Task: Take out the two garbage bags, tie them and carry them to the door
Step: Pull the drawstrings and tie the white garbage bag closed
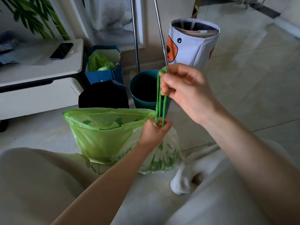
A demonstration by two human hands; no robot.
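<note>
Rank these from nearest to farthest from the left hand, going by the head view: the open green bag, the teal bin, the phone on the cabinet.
From the left hand, which grips the neck of the white bag:
1. Open green bag, right beside it to the left.
2. Teal bin, behind it on the floor.
3. Phone, far back left on the cabinet.

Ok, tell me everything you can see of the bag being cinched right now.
The cinched bag is thin, translucent whitish plastic, with green showing inside. It rests on the floor against the open green bag. The left hand grips its gathered neck. Green drawstrings rise from that fist, taut, to the right hand, which pinches their looped top. No knot shows yet.
</note>
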